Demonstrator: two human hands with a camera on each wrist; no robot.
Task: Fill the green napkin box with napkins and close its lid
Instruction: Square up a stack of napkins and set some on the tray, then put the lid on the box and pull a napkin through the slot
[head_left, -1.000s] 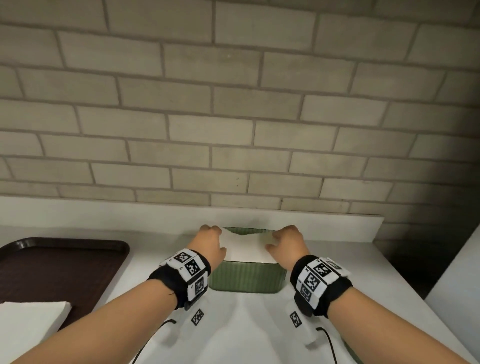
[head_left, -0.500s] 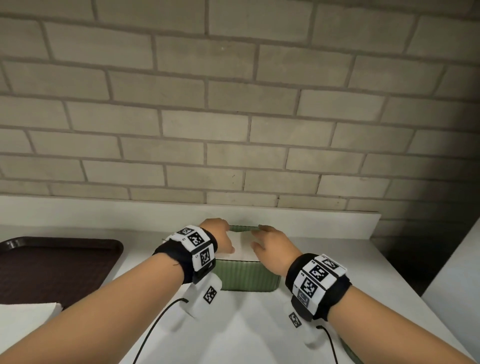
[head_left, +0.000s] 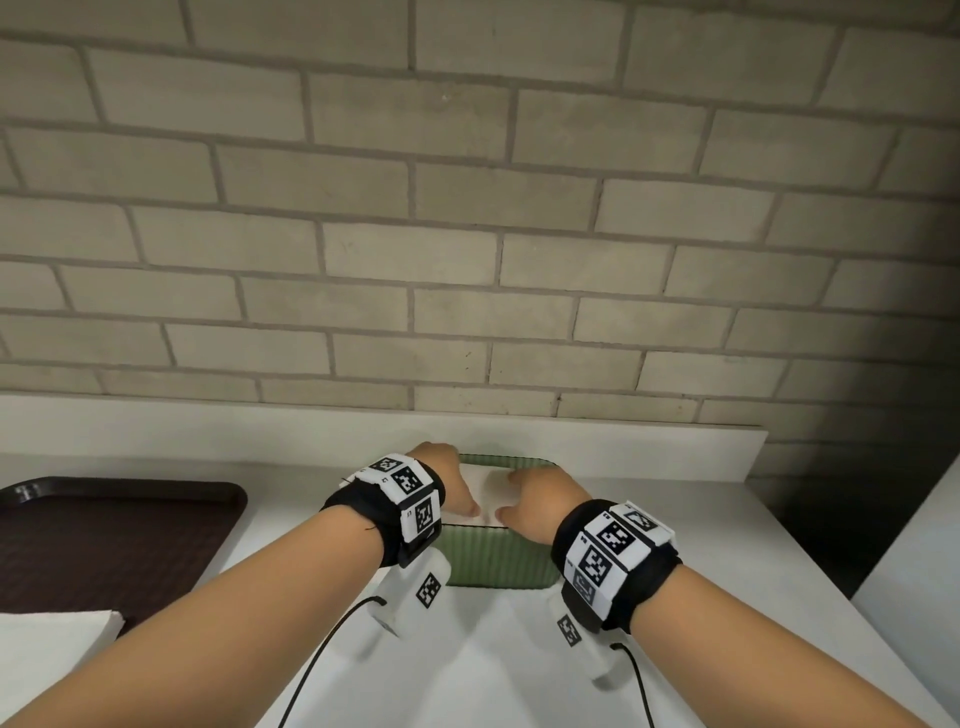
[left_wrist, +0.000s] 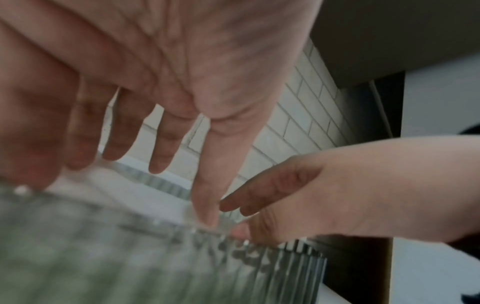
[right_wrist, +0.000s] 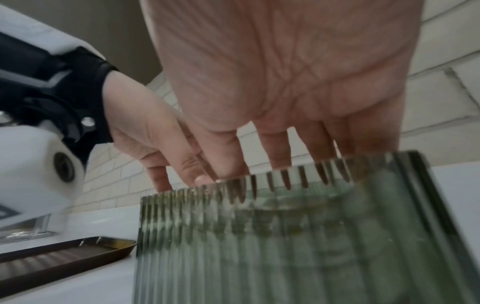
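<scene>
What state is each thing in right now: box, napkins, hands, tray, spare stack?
green napkin box: upright on the counter, no lid on it.
napkins: white stack inside, at the rim.
left hand: fingers straight, pressing the napkins.
right hand: fingers straight, pressing the napkins.
brown tray: flat on the counter.
spare napkin stack: lying at the tray's near edge.

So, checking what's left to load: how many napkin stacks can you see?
2: one in the green napkin box under both hands, one at the brown tray's near-left corner. Others may be hidden.
</scene>
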